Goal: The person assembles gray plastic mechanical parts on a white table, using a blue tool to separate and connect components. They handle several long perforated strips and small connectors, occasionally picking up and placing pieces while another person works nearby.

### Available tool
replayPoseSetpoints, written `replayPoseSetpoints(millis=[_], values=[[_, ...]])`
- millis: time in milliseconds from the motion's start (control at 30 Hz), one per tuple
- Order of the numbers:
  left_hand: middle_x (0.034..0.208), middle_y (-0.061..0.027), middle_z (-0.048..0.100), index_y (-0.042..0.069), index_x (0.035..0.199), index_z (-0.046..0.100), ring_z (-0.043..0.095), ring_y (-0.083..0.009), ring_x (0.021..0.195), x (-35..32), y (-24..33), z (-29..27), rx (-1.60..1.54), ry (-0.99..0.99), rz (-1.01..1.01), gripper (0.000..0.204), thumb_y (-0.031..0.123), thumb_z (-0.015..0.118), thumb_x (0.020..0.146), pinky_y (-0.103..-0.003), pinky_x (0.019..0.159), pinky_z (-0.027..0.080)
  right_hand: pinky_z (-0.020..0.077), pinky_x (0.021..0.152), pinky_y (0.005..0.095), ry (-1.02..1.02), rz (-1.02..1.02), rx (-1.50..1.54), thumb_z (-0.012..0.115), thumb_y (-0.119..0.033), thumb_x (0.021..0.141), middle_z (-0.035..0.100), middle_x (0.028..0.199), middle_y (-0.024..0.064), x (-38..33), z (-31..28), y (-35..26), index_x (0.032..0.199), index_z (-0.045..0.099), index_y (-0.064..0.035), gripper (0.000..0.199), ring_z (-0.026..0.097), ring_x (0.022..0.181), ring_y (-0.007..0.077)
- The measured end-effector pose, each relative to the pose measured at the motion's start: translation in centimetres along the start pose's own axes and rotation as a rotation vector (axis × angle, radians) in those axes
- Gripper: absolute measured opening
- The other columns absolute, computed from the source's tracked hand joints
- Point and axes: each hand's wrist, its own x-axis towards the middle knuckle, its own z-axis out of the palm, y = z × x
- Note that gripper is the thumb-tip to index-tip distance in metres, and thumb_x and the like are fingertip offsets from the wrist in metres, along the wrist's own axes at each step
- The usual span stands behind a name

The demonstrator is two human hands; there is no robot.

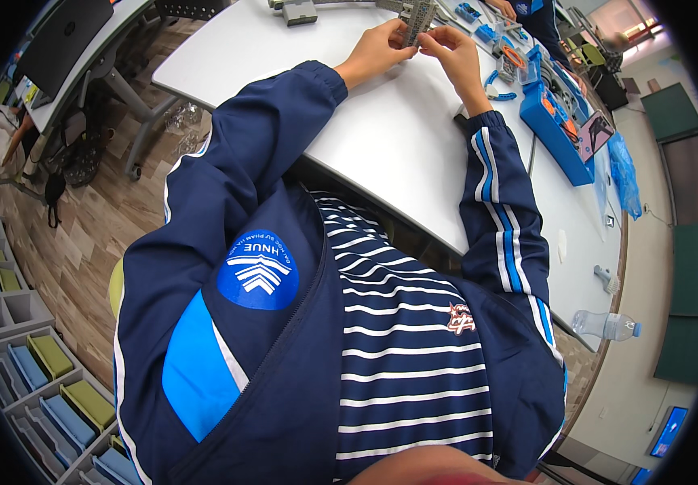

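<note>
Near the far edge of the white table (pixel 381 145), my left hand (pixel 377 55) grips an upright assembly of grey perforated building beams (pixel 421 20) with its fingers closed. My right hand (pixel 455 58) pinches at the lower right side of the same assembly, thumb and forefinger together. Whether a small part sits between those right fingertips is too small to tell. The top of the assembly runs out of view. A grey block-shaped module (pixel 299 11) and a grey beam lie on the table to the left of my hands.
At the right stands a blue tray (pixel 543 129) of parts, with blue pieces and an orange cable (pixel 514 55) near it. A blue plastic bag (pixel 625 174), a brush-like item (pixel 607 280) and a clear bottle (pixel 603 325) lie farther right. Another person's hand (pixel 502 8) shows at the far side.
</note>
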Motion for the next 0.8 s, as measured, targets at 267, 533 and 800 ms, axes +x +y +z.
replayPoseSetpoints(millis=[267, 533, 800], values=[[0.095, -0.0136, 0.072, -0.001, 0.109, 0.058, 0.070, -0.0185, 0.084, 0.0, 0.0, 0.0, -0.016, 0.025, 0.025, 0.037, 0.017, 0.075, 0.082, -0.030, 0.077, 0.056, 0.0602, 0.074, 0.0285, -0.028, 0.079, 0.026, 0.074, -0.018, 0.088, 0.069, 0.088, 0.0089, 0.5, -0.4, -0.3, 0.094, 0.068, 0.0047, 0.024, 0.067, 0.084, 0.0146], [0.100, -0.0140, 0.072, 0.000, 0.118, 0.059, 0.070, -0.0205, 0.093, 0.1, -0.2, -0.2, -0.063, -0.053, -0.019, 0.042, 0.021, 0.073, 0.085, -0.032, 0.084, 0.055, 0.0603, 0.084, 0.0338, -0.054, 0.061, 0.070, 0.071, -0.018, 0.090, 0.059, 0.121, 0.0164, 0.5, -1.3, -0.7, 0.124, 0.056, 0.0044, 0.043, 0.065, 0.106, 0.0228], [0.102, -0.0133, 0.072, -0.001, 0.122, 0.057, 0.070, -0.0185, 0.092, 0.1, 0.2, -0.9, -0.384, -0.205, -0.136, 0.044, 0.016, 0.074, 0.085, -0.032, 0.081, 0.058, 0.0581, 0.093, 0.0374, -0.136, 0.139, 0.209, 0.070, -0.016, 0.091, 0.053, 0.130, 0.0215, 0.6, -2.0, -1.0, 0.133, 0.048, 0.0061, 0.052, 0.063, 0.113, 0.0269]])
